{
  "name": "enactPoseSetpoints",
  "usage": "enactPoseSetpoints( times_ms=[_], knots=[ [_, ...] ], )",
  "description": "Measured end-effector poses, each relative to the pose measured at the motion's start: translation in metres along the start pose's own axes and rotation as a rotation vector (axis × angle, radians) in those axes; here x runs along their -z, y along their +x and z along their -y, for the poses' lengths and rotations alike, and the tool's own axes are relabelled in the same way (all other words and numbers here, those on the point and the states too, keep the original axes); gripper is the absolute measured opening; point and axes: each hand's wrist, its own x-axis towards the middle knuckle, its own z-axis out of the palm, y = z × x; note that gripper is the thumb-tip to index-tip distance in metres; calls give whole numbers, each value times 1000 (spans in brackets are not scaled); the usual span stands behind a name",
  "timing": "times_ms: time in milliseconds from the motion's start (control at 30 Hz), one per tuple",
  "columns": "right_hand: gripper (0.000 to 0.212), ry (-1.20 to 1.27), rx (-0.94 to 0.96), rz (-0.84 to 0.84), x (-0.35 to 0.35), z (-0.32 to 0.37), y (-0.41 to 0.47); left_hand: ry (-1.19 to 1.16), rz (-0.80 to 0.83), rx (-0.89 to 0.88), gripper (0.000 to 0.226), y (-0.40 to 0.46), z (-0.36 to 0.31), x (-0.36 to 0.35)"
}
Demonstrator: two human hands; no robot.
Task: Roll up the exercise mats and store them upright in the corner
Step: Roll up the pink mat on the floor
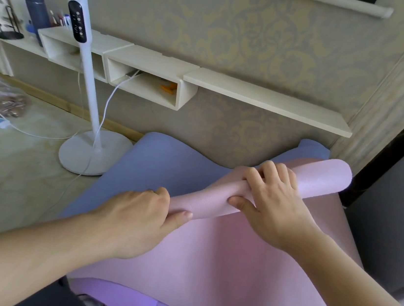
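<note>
Fingers (272, 173) of the right hand (273, 200) curl over the rolled far end of the pink mat (221, 253); the left hand (135, 218) grips the roll's left end. It lies on a blue mat (158, 162), near the fan base (93, 154).

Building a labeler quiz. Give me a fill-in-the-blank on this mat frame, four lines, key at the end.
1. Both hands, left and right, hold the rolled end of the ____ mat.
2. Under it lies a mat coloured ____.
3. The white ____ stands on the floor left of the mats.
4. Most of the pink mat is not yet ____.

Missing words: pink; blue; fan; rolled
</note>
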Motion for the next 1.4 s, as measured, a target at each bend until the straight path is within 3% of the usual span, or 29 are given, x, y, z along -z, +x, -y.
enactPoseSetpoints(
  times_ms=[300, 433, 600, 700, 867, 1067, 1233, 1400],
  knots=[
    [29, 8, 73, -67, -7, 16, 11, 9, -98, 70, 50, 6, 5, -2],
    [37, 37, 135, -5, -5, 19, 12, 45, -118, 116, 43, 14, 11, -3],
    [63, 11, 72, 227, 0, 25, 10, 154, -152, 102, 39, 12, 9, 0],
    [63, -107, 33, 322, 9, 30, 8, 111, -83, 93, 47, 4, 4, -2],
    [61, -59, -17, 399, 22, 32, 11, 75, 31, 12, 62, 1, 2, 2],
    [52, -21, 192, 219, 2, 8, 23, -32, 62, 12, 63, 14, 2, -9],
    [30, -95, 243, 174, -15, 17, 35, -143, 148, 80, 63, 26, 8, -11],
    [64, 20, 239, 257, -23, 17, 28, -154, 270, 98, 65, 31, 12, -16]
  ],
)
